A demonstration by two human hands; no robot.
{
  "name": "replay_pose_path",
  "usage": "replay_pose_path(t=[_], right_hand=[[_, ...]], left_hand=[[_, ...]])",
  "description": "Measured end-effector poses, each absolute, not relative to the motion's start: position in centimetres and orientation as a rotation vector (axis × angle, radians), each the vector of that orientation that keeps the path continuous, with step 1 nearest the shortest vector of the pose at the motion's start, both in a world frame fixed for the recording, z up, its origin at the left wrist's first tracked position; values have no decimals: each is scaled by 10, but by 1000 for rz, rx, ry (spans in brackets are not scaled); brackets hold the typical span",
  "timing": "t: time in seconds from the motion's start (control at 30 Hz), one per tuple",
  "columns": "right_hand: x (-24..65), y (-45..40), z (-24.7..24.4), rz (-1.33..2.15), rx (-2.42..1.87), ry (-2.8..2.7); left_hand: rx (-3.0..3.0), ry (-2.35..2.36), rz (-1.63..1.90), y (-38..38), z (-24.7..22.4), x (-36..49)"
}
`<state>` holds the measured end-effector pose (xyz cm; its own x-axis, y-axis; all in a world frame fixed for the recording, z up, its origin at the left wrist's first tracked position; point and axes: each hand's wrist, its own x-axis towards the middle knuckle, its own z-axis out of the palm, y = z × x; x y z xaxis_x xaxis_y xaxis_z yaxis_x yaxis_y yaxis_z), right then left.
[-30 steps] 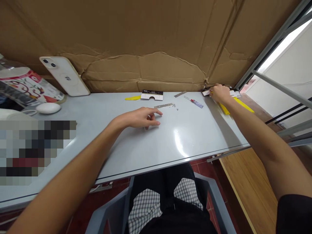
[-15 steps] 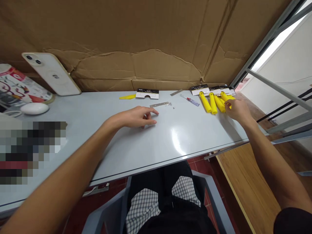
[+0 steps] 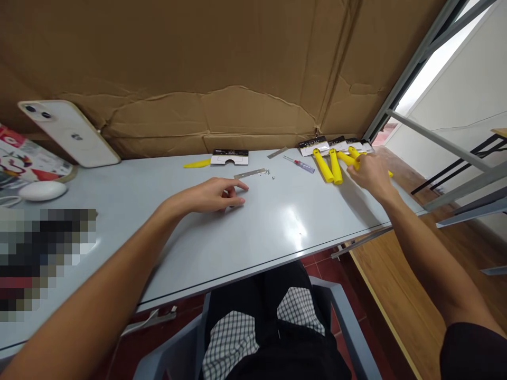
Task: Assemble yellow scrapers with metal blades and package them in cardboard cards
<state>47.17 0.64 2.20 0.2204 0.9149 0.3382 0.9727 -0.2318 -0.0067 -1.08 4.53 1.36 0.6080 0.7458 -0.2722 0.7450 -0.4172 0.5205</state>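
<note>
My left hand point(image 3: 212, 195) rests on the table, fingers loosely bent and apart, with nothing in them. Just beyond its fingertips lies a flat metal blade point(image 3: 251, 173) beside several tiny screws point(image 3: 268, 171). At the right end of the table, my right hand point(image 3: 372, 174) is closed on a yellow handle point(image 3: 349, 160), which sticks out left of the fingers. Part of that handle is hidden by the hand. More tube-like yellow handles point(image 3: 324, 167) lie beside it, next to black-and-white cards point(image 3: 314, 146). A small screwdriver point(image 3: 300, 163) with a clear purplish grip lies between the two hands.
Another blade point(image 3: 277, 152) lies near the cardboard wall point(image 3: 253, 116). A black-and-white card point(image 3: 229, 157) and a yellow pointed piece point(image 3: 197, 164) are left of it. A phone point(image 3: 71, 132), a white mouse point(image 3: 43, 190) and a printed container point(image 3: 35, 155) stand at far left.
My right hand has closed further over the yellow handles, and one handle now lies at a slant under its fingers. My left hand keeps its pose. The view has shifted slightly right.
</note>
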Motion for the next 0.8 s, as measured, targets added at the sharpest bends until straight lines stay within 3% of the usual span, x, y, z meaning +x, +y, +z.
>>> replay_pose_path(t=[0.3,0.5,0.67,0.8], right_hand=[[500,21,49,-513,-2072,-1731],[505,6,19,-277,-2052,-1785],[520,-6,-15,-275,-2007,-1874],[523,-6,-14,-279,-1998,-1940]], left_hand=[[2250,1159,15,47,12,-12],[2257,1179,2,45,15,-10],[2288,1171,2,45,14,-10],[2263,1180,2,46,13,-11]])
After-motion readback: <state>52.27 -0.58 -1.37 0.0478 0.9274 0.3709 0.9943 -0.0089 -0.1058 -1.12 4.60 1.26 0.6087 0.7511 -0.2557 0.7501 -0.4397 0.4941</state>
